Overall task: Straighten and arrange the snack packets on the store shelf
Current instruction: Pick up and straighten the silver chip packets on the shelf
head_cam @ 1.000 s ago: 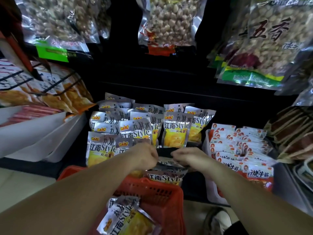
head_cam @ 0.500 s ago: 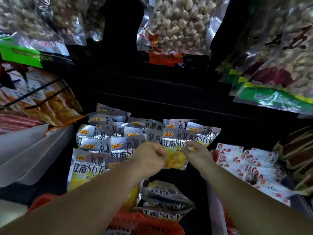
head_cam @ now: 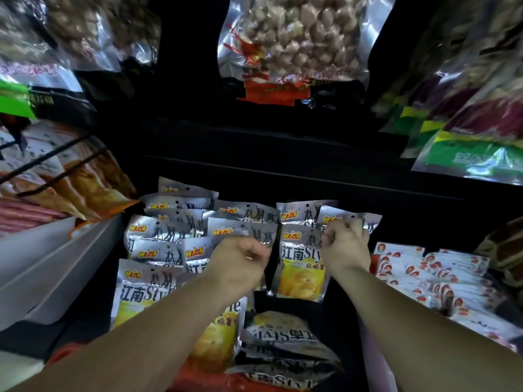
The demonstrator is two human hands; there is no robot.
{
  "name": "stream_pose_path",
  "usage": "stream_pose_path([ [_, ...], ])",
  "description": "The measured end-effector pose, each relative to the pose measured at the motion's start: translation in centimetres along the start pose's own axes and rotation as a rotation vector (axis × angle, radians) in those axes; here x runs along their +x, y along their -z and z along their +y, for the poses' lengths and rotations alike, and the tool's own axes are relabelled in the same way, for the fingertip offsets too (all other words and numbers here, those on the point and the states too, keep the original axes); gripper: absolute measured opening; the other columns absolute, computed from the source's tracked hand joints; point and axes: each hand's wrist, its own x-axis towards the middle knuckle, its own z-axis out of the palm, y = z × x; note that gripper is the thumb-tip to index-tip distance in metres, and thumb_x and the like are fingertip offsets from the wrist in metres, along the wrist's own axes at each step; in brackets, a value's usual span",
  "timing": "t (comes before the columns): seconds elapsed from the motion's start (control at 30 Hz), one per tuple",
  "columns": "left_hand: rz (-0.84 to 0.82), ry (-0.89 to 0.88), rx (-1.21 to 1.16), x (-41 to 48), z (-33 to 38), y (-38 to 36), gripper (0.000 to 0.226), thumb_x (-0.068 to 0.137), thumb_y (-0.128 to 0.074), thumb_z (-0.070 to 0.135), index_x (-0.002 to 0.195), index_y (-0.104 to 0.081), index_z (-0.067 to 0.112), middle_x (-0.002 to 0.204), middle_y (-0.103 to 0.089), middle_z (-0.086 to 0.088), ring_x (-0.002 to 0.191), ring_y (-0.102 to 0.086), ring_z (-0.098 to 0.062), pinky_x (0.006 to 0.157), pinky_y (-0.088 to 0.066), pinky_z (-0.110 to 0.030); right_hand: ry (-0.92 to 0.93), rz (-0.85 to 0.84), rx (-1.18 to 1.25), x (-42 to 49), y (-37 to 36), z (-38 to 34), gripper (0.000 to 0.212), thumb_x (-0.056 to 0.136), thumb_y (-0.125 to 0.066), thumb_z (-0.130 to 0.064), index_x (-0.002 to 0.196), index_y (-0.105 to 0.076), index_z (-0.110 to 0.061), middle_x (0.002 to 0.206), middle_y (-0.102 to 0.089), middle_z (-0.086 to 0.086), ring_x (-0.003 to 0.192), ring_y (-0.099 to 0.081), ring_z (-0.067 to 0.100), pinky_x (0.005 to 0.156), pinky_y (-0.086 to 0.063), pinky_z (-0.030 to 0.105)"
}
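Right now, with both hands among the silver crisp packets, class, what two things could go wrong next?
First, the right hand pinches a rear packet in the upright row; tugging it could topple the front packet onto the loose packets lying flat below. Second, the right forearm passes beside the red-and-white sachets; a sideways sweep might scatter them.

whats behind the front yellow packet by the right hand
Two silver packet tops show behind the yellow packet; the right hand grips one. Their lower parts are covered.
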Motion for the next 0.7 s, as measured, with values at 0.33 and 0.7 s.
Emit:
stream_pose_path([
  [0.33, -0.059, -0.031, 0.052, -4.3, 2.1, 1.5, 0.019, 0.092, -0.07, 0.005, 0.091, -0.076, 0.024, 0.096, -0.069, 0.012, 0.078, -0.066, -0.008, 0.088, -0.061, -0.035, 0.225, -0.225, 0.349, -4.0, 11.5, -3.6, 0.034, 0.093, -0.053, 0.006, 0.084, -0.042, -0.025, 0.07, -0.048, -0.003, 0.057, -0.042, 0.012, 0.055, -0.038, 0.033],
  [0.7, -0.208, -0.082, -0.185, -13.1, 7.8, 6.0, 0.015, 0.079, -0.088, 0.012, 0.086, -0.076, 0.015, 0.077, -0.066, -0.007, 0.07, -0.06, -0.024, 0.073, -0.058, -0.046, 0.208, -0.151, 0.825, -15.2, 22.8, -10.4, 0.032, 0.096, -0.07, -0.007, 0.083, -0.042, -0.016, 0.058, -0.036, -0.006, 0.053, -0.03, 0.014, 0.05, -0.027, 0.025],
])
